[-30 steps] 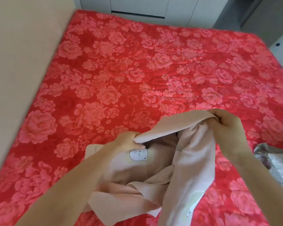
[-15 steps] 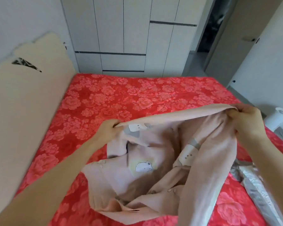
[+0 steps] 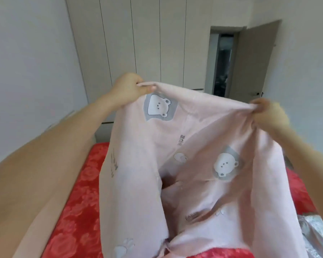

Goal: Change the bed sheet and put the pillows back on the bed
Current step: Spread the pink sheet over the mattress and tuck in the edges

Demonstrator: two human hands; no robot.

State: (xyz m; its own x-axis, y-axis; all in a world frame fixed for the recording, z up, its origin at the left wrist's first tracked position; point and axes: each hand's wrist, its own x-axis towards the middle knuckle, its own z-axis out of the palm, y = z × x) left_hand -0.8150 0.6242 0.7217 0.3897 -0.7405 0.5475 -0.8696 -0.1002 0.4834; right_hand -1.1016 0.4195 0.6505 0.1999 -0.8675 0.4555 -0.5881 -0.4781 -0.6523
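One pink sheet (image 3: 175,138) above red floral bed (image 3: 78,211); wardrobe (image 3: 147,43), open door (image 3: 254,62) behind.

both hands have gone up: the left hand (image 3: 131,86) and right hand (image 3: 268,116) now grip the top edge of the pink bear-print sheet (image 3: 194,146) high in front of the wardrobe (image 3: 138,43), where a second ago they were low over the bed (image 3: 82,211). they are wider apart, so the edge runs nearly taut between them. the sheet, bunched on the bed before, now hangs open below them. the view has tilted up, bringing the open door (image 3: 254,58) in.
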